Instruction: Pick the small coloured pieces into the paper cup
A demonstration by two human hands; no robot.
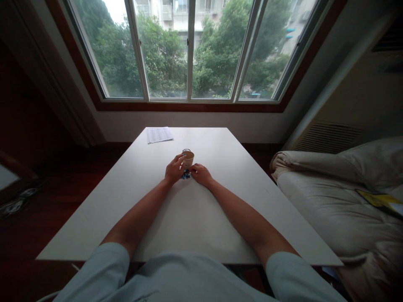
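A small paper cup [189, 158] stands upright near the middle of the white table [239, 193]. My left hand [174, 169] rests beside it with the fingers curled against the cup's left side. My right hand [200, 173] lies on the table just right of the cup's base, fingers bent down over a small cluster of blue pieces [185, 175] between the two hands. What the fingertips pinch is too small to make out.
A printed sheet of paper [159, 134] lies at the table's far left edge, below a wide window [189, 50]. A pale cushioned sofa [343, 197] stands close on the right, with a yellow booklet [379, 199] on it. Dark floor lies to the left.
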